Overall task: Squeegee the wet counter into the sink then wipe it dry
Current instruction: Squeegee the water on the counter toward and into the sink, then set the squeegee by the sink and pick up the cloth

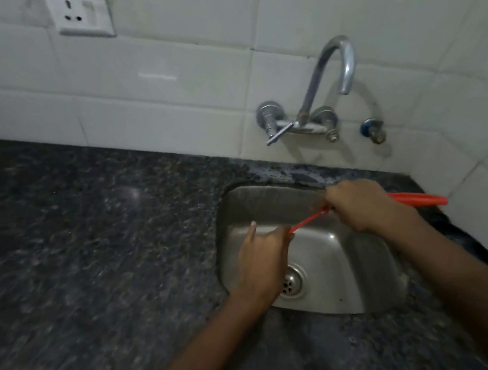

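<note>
A red squeegee [307, 221] hangs slanted over the steel sink [353, 258]. My right hand [362, 204] grips its handle above the sink's back edge, and the red handle end [418, 199] sticks out to the right behind that hand. My left hand [262, 259] is over the sink's left half with its fingers curled round the squeegee's lower end. The blade itself is hidden by my hands. The dark speckled stone counter [82, 238] surrounds the sink, and wet patches [290, 173] glisten behind the sink by the wall.
A curved metal tap [329, 70] juts from the white tiled wall above the sink, with a small valve [374, 132] to its right. A wall socket [78, 10] hangs loose at upper left. A dark shape [465, 241] lies on the counter behind my right forearm.
</note>
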